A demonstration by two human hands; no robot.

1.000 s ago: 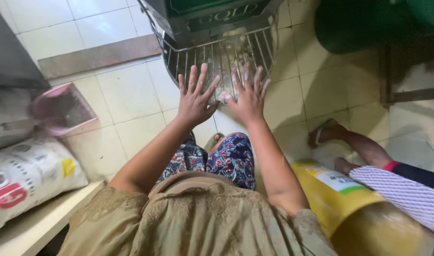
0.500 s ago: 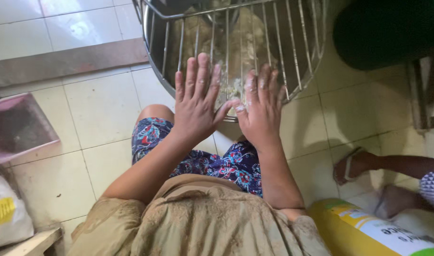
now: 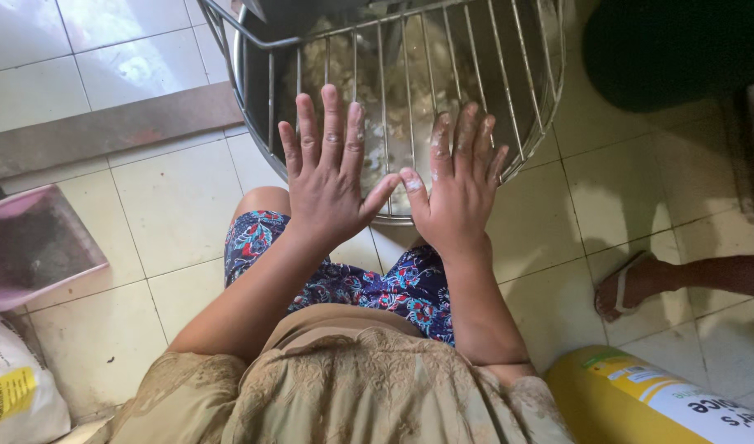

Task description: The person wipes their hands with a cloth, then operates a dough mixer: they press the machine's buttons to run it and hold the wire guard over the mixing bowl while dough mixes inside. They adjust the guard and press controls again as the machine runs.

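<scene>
Both hands nearer wire guard (image 3: 410, 49) | left hand (image 3: 331, 177), right hand (image 3: 459, 185): flat, fingers spread, grasping nothing

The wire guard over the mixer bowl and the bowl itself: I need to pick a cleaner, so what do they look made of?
The wire guard looks like bare polished steel: thin, grey, shiny rods with bright glints. The bowl beneath seems to be the same sort of metal, smooth and dull grey inside, though shadow and the pale dough hide much of it. Both hands, the left hand and the right hand, are spread open in front of the guard.
</scene>
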